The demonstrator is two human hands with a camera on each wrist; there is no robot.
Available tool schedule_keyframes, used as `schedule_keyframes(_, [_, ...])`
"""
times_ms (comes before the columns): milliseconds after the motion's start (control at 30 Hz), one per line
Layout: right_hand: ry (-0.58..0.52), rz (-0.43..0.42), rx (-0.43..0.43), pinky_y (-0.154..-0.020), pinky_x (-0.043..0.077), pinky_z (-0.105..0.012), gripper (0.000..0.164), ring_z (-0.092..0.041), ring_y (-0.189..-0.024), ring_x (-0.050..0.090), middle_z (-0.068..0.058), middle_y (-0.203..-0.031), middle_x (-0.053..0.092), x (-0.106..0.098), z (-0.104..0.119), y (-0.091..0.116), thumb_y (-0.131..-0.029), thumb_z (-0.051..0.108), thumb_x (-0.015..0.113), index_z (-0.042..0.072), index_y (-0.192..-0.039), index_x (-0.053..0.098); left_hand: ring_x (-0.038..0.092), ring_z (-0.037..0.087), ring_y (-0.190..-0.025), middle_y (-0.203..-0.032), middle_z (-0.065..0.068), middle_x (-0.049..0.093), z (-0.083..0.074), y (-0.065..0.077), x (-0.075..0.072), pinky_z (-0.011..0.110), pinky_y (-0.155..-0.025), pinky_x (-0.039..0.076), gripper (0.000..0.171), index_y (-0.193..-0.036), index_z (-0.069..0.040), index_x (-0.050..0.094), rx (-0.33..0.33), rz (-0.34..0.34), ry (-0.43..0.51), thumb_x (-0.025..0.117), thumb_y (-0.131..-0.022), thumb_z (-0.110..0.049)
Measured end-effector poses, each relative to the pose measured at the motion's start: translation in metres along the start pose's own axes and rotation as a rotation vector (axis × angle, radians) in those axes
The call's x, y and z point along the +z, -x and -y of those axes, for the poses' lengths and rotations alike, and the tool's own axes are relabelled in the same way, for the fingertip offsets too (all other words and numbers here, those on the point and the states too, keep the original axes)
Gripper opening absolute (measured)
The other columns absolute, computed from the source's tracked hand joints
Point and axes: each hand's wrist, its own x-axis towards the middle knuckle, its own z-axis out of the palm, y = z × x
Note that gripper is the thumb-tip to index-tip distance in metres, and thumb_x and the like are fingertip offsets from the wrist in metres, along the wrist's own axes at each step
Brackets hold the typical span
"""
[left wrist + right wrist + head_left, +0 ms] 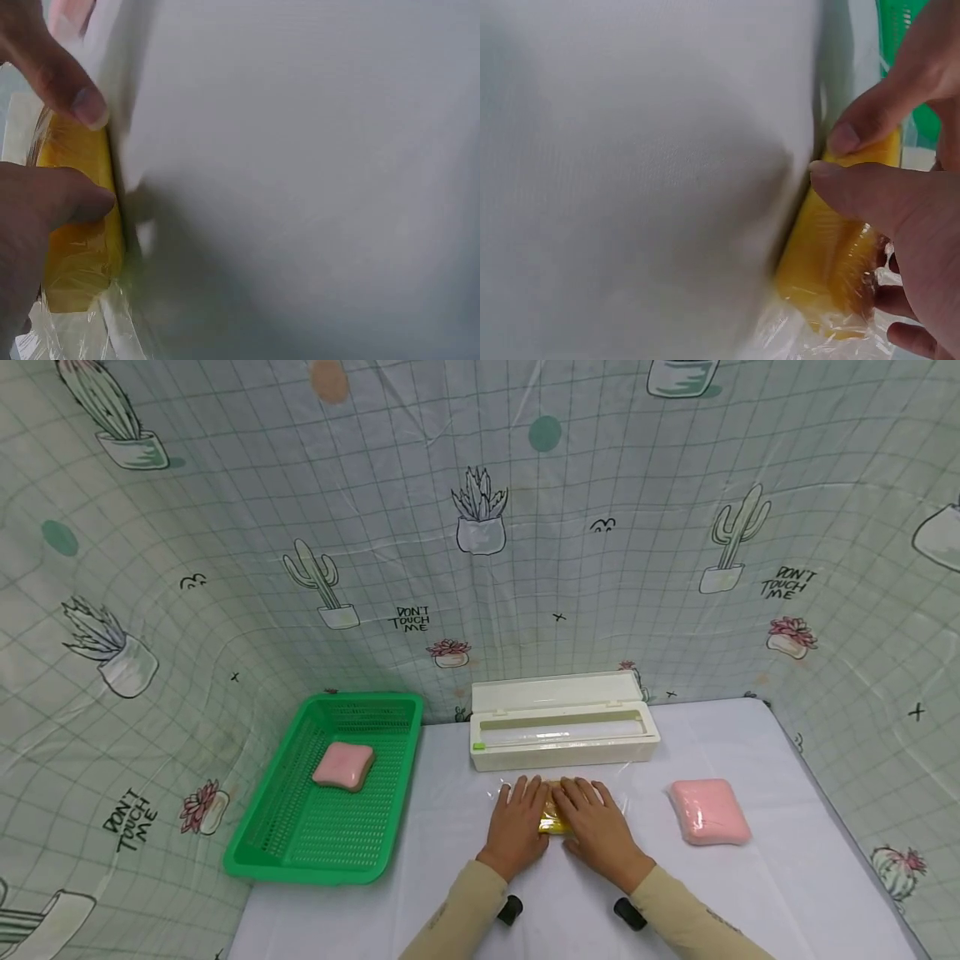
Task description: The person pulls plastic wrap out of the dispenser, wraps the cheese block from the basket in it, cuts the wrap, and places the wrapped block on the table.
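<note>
Between both hands lies a yellow block (pixel 554 820) on the white tabletop, with clear cling film (pixel 780 334) around it. My left hand (pixel 516 825) grips its left part, fingers over the top and thumb at the near side. On the right part, my right hand (pixel 602 833) holds the block the same way. In the left wrist view both thumbs press the near face of the yellow block (pixel 79 247). Loose, crinkled film (pixel 71 334) spreads out past the block's end. The block's far side is hidden by the fingers.
Just behind the hands stands a white cling film dispenser (pixel 566 754), lid up, with a green slider (pixel 479 747). A green basket (pixel 262 852) at left holds a pink block (pixel 342 765). A shiny pink block (pixel 709 812) lies at right. Patterned cloth (pixel 555 577) walls the table.
</note>
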Motion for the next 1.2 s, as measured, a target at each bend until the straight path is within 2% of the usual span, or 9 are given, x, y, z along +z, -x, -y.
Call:
schedule_keyframes(167, [0.017, 0.039, 0.02, -0.11, 0.044, -0.052, 0.086, -0.037, -0.129, 0.058, -0.016, -0.141, 0.063, 0.005, -0.003, -0.004, -0.068, 0.035, 0.1, 0.003, -0.139, 0.063, 0.047, 0.022, -0.145, -0.156, 0.001, 0.053, 0.002, -0.005, -0.001, 0.044, -0.116, 0.042, 0.071, -0.15, -0.02, 0.058, -0.021, 0.024, 0.01, 0.078, -0.09, -0.051])
schedule_keyframes(367, [0.019, 0.004, -0.001, -0.105, 0.048, -0.051, 0.076, -0.037, -0.123, 0.061, -0.014, -0.134, 0.067, 0.008, -0.01, -0.01, -0.069, 0.03, 0.099, 0.005, -0.134, 0.067, 0.048, 0.022, -0.142, -0.152, -0.002, 0.056, 0.005, -0.006, 0.001, 0.043, -0.116, 0.041, 0.07, -0.153, -0.024, 0.057, -0.037, 0.051, 0.007, 0.075, -0.092, -0.053])
schedule_keyframes(500, [-0.028, 0.02, 0.002, -0.106, 0.046, -0.052, 0.077, -0.038, -0.125, 0.06, -0.012, -0.135, 0.068, 0.007, -0.019, -0.011, -0.069, 0.034, 0.099, 0.006, -0.134, 0.068, 0.048, 0.022, -0.143, -0.155, -0.004, 0.055, 0.007, -0.006, 0.004, 0.044, -0.117, 0.04, 0.07, -0.154, -0.026, 0.054, -0.046, 0.06, 0.033, 0.074, -0.093, -0.053])
schedule_keyframes(700, [-0.081, 0.069, -0.011, -0.11, 0.042, -0.053, 0.081, -0.037, -0.129, 0.057, -0.01, -0.142, 0.065, 0.012, -0.029, -0.008, -0.074, 0.042, 0.096, 0.006, -0.14, 0.066, 0.049, 0.022, -0.141, -0.155, -0.004, 0.055, 0.009, -0.006, 0.006, 0.045, -0.115, 0.041, 0.07, -0.155, -0.026, 0.054, -0.041, 0.053, 0.062, 0.074, -0.094, -0.052])
schedule_keyframes(933, [-0.106, 0.02, -0.034, -0.109, 0.044, -0.054, 0.077, -0.037, -0.124, 0.061, -0.01, -0.14, 0.067, 0.017, -0.031, -0.005, -0.075, 0.039, 0.095, 0.006, -0.139, 0.067, 0.05, 0.022, -0.14, -0.154, -0.004, 0.057, 0.01, -0.006, 0.009, 0.045, -0.115, 0.041, 0.067, -0.154, -0.025, 0.055, -0.026, 0.034, 0.066, 0.072, -0.095, -0.052])
schedule_keyframes(1100, [-0.133, 0.026, -0.027, -0.11, 0.043, -0.055, 0.077, -0.038, -0.125, 0.06, -0.011, -0.14, 0.066, 0.014, -0.032, -0.007, -0.076, 0.039, 0.095, 0.005, -0.138, 0.067, 0.049, 0.021, -0.14, -0.155, -0.003, 0.054, 0.015, -0.005, 0.011, 0.044, -0.112, 0.04, 0.067, -0.155, -0.025, 0.055, -0.041, 0.013, 0.15, 0.067, -0.098, -0.057])
schedule_keyframes(1200, [-0.153, 0.033, -0.02, -0.11, 0.042, -0.057, 0.075, -0.039, -0.126, 0.059, -0.013, -0.14, 0.066, 0.011, -0.033, -0.008, -0.077, 0.04, 0.094, 0.004, -0.138, 0.067, 0.049, 0.022, -0.138, -0.153, 0.0, 0.055, 0.021, -0.004, 0.012, 0.046, -0.11, 0.04, 0.064, -0.152, -0.023, 0.057, -0.122, -0.056, 0.273, 0.065, -0.099, -0.057])
